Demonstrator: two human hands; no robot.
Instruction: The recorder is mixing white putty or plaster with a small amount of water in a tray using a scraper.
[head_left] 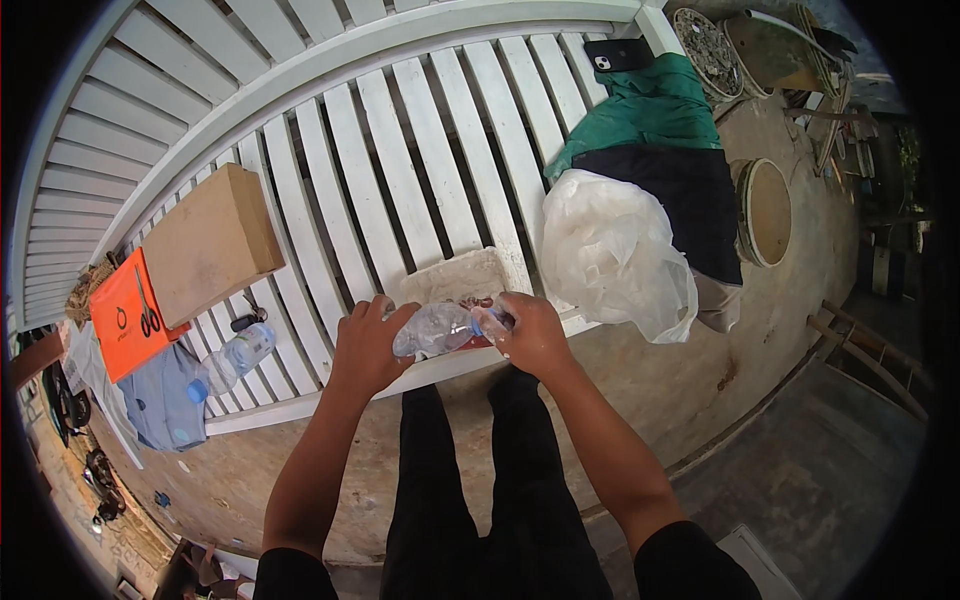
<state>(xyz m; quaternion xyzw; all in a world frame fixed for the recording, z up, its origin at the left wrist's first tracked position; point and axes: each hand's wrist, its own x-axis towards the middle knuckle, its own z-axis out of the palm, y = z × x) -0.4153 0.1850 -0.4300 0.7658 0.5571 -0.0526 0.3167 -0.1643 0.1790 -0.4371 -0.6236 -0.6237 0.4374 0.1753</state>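
Observation:
Both my hands are on a clear plastic bottle (432, 330), which lies sideways between them over the front edge of a white slatted bench (440, 150). My left hand (374, 340) grips the bottle's body. At the neck end, my right hand (535, 332) has its fingers closed around the top, where a bit of blue shows. The fingers partly hide that end. Right behind the bottle sits an off-white rectangular block or tray (455, 275). Small reddish-brown bits (476, 302) show beside it; I cannot make them out.
To the left are a cardboard box (215, 225), an orange packet (118, 315), scissors (148, 318), keys (247, 318), another plastic bottle (235, 362) and a blue-grey cloth (165, 400). Rightward lie a white plastic bag (610, 245), green-and-black clothing (650, 115) and a phone (617, 55). A bucket (770, 212) stands beyond.

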